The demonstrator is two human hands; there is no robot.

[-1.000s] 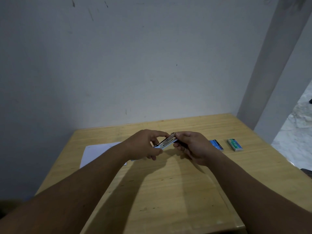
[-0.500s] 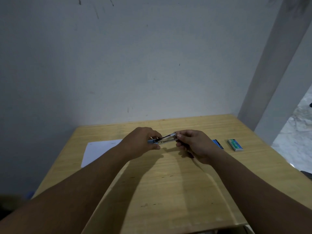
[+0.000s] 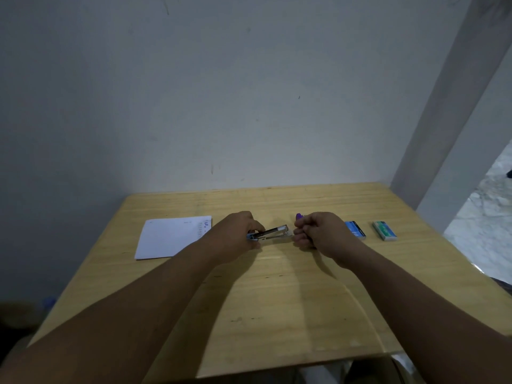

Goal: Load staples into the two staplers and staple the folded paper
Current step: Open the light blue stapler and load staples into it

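A small blue and metal stapler point(image 3: 270, 233) lies low over the wooden table point(image 3: 277, 300), its top arm raised open. My left hand point(image 3: 235, 236) grips its rear end. My right hand point(image 3: 318, 234) is just right of the stapler's open front, with its fingers pinched on a thin pale strip of staples point(image 3: 290, 236) that points into the magazine. A purple stapler point(image 3: 299, 216) peeks out behind my right hand, mostly hidden. The folded white paper point(image 3: 171, 236) lies flat to the left, partly under my left wrist.
A blue staple box point(image 3: 356, 230) and a green staple box point(image 3: 384, 230) lie on the table to the right of my right hand. A wall stands right behind the table's far edge. A pillar rises at the right, with stone floor beyond.
The stapler has come down from a tilted hold to nearly level over the table. My right hand has left the stapler's front and moved a little right, which uncovers the purple stapler.
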